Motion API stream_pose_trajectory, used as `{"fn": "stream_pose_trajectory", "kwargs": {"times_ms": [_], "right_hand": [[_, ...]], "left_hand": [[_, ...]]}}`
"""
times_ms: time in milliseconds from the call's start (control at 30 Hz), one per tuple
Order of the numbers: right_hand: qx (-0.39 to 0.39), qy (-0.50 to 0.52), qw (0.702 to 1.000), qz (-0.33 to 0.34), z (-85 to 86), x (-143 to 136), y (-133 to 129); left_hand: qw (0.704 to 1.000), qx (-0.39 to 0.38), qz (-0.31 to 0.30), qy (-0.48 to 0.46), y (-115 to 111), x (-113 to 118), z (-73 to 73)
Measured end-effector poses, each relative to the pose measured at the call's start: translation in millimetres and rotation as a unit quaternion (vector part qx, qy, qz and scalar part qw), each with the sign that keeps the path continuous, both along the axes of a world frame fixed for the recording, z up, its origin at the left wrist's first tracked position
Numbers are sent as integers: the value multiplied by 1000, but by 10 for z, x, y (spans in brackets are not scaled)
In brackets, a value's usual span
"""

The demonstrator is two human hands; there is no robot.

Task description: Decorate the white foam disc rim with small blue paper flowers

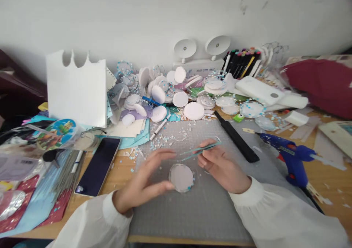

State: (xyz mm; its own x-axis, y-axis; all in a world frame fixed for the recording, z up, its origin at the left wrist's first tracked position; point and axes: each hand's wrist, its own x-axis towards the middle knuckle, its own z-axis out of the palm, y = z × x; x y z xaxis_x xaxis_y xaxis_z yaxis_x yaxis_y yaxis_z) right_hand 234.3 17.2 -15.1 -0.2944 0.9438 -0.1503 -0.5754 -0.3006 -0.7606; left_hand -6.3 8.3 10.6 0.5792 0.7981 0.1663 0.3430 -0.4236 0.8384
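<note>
A round white disc [182,177] with small blue and white bits along its rim lies on the grey cutting mat [181,218]. My left hand [150,176] is open beside it, fingers spread and curved, the thumb tip at the disc's left edge; whether it touches I cannot tell. Teal tweezers [202,149] are in my right hand [218,163], their tips apart and pointing left above the far side of the disc. Small blue and white bits [162,141] are scattered on the mat beyond my left hand.
A blue glue gun [291,152] lies at right, a black cutter-like tool [238,138] nearer the middle. At left are a phone [97,167] and wire stems [64,174]. White discs [194,110] pile up at the back, by black markers [239,65] and an upright white board [77,90].
</note>
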Motion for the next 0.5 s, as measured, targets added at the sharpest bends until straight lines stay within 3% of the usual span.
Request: {"fn": "stream_pose_trajectory", "kwargs": {"times_ms": [100,233,500], "right_hand": [[9,-5,1000,7,10,-5,-16],[19,-26,999,11,23,-16,-38],[57,-35,997,23,28,-7,-46]], "left_hand": [[995,-8,69,-65,-22,79,165],[994,5,65,-88,-11,236,317],[993,-8,70,-97,26,325,305]]}}
